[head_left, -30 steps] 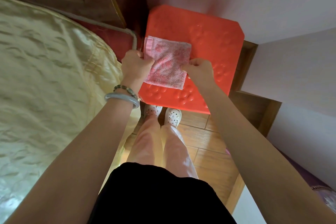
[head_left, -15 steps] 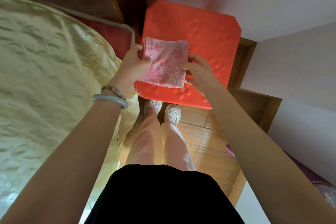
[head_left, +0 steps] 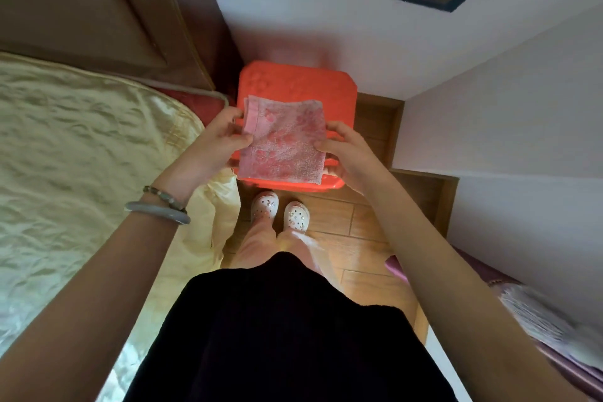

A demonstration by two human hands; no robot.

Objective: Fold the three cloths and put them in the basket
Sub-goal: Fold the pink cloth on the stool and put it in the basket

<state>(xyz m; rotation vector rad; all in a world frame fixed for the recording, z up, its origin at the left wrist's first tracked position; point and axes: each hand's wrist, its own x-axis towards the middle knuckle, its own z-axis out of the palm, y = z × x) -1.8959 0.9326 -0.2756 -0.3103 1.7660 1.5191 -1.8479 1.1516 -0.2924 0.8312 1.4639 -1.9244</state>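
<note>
Beside a bed (head_left: 81,147), above a red stool (head_left: 293,85), the left hand (head_left: 215,143) and right hand (head_left: 349,153) pinch opposite edges of a folded pink cloth (head_left: 284,143), apparently keeping its layers together; no basket shows.

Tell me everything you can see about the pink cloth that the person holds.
The pink cloth looks like terry towel, pale pink with a darker pink flower-like pattern and a plain hemmed band along its left edge. It is folded into a rough square; layered edges show at the top left corner. It is held nearly flat above the red stool; whether it touches the stool cannot be told. The left hand pinches its left edge and the right hand its right edge.
</note>
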